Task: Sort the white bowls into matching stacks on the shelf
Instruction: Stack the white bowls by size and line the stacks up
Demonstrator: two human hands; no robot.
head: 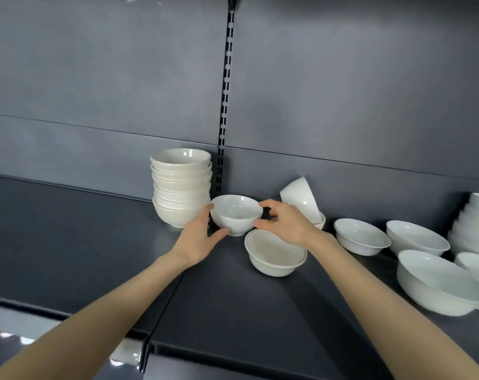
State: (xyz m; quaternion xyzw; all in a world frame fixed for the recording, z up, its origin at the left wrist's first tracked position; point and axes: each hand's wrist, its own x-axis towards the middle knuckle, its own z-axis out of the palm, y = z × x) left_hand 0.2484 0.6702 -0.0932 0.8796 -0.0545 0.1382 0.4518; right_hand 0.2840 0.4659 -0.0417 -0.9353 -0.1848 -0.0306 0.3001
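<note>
Cupping small bowl (236, 215) was my left hand (198, 237), right hand (284, 223) pinched rim. Bowl sat on shelf (68, 242) just beside cream stack (180, 187). Figured glazed ceramic: stiff, slick, chippable, so two-sided hold made sense.

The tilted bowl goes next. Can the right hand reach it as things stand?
Probably yes: the right hand sits in front of the tilted bowl, nothing between them, but it must first release the small footed bowl.

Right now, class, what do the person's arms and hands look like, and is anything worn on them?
Both forearms are bare to the picture's edge: no sleeves. The left hand and right hand wear no gloves; no ring, watch or bracelet shows.
</note>
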